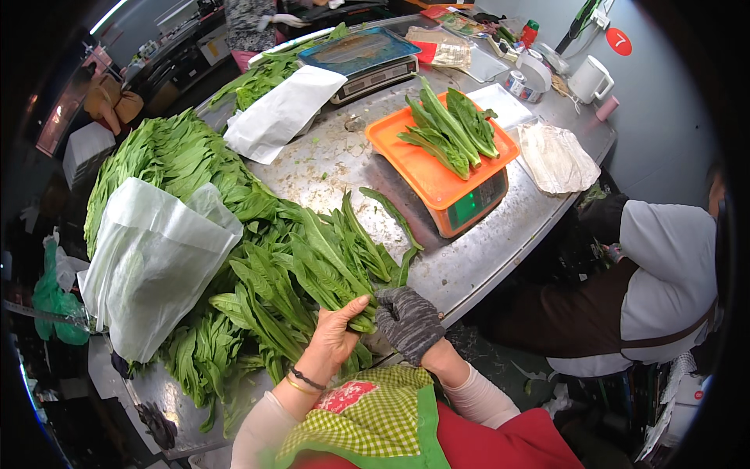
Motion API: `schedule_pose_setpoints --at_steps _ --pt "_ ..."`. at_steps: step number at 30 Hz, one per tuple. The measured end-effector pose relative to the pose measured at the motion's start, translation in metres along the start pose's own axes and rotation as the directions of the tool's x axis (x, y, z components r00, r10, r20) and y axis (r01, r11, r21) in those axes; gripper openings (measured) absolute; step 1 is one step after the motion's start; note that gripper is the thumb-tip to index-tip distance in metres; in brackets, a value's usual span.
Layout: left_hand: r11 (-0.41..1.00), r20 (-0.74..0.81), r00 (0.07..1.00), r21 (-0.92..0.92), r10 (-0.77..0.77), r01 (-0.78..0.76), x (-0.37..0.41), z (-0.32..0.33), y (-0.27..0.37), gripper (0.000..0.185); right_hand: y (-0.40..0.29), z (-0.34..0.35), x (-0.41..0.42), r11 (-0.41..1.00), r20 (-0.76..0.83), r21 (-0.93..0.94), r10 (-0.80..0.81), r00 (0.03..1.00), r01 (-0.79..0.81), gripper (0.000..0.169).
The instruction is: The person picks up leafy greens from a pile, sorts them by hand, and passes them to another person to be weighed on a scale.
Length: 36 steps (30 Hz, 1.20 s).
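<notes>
My bare left hand [340, 334] grips a bunch of long-leaf lettuce [331, 267] near its stalk ends, thumb on top. My right hand [410, 325], in a dark grey knit glove, is curled against those stalk ends; whether anything is inside its fingers is hidden. A large heap of the same greens [170, 152] spreads left across the metal table [299, 176]. White paper [158, 264] covers part of it. A loose leaf [392, 214] lies just beyond the bunch. On the orange scale [398, 170], with its green display lit, rests a small lettuce bunch [448, 129].
Farther back stands a second scale with a blue tray [357, 53], beside another white paper sheet [284, 111]. A folded pale cloth or bag [556, 158] lies near the right edge. Close on my right sits a person in a brown apron [586, 311]. A white kettle [590, 79] stands by the wall.
</notes>
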<state>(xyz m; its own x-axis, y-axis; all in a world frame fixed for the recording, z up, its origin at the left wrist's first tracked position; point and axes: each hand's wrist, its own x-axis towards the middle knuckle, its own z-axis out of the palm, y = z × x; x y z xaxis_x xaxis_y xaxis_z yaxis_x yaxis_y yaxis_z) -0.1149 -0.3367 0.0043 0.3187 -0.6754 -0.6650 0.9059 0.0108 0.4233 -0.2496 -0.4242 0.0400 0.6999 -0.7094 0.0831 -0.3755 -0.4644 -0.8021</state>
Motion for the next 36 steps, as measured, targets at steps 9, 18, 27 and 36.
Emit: schedule_pose_setpoints --at_steps 9,18,27,36 --pt "0.978 -0.030 0.982 0.098 0.187 -0.183 -0.006 0.008 -0.005 0.048 0.020 0.008 -0.001 0.996 0.081 -0.085 0.002 0.997 0.004 0.024" --pt "0.969 0.041 0.970 -0.059 0.241 -0.238 -0.012 0.011 0.001 0.038 0.057 0.008 0.011 0.965 -0.189 0.112 0.255 0.948 -0.237 0.018" --pt "0.967 0.060 0.967 0.042 0.249 -0.252 -0.016 0.016 -0.004 0.046 0.026 -0.013 0.003 0.921 0.197 0.323 -0.292 0.936 0.219 0.030" --pt "0.932 0.116 0.959 0.232 0.259 -0.280 -0.025 0.011 0.006 0.047 0.021 0.007 -0.005 0.893 0.188 0.076 -0.450 0.873 0.444 0.015"
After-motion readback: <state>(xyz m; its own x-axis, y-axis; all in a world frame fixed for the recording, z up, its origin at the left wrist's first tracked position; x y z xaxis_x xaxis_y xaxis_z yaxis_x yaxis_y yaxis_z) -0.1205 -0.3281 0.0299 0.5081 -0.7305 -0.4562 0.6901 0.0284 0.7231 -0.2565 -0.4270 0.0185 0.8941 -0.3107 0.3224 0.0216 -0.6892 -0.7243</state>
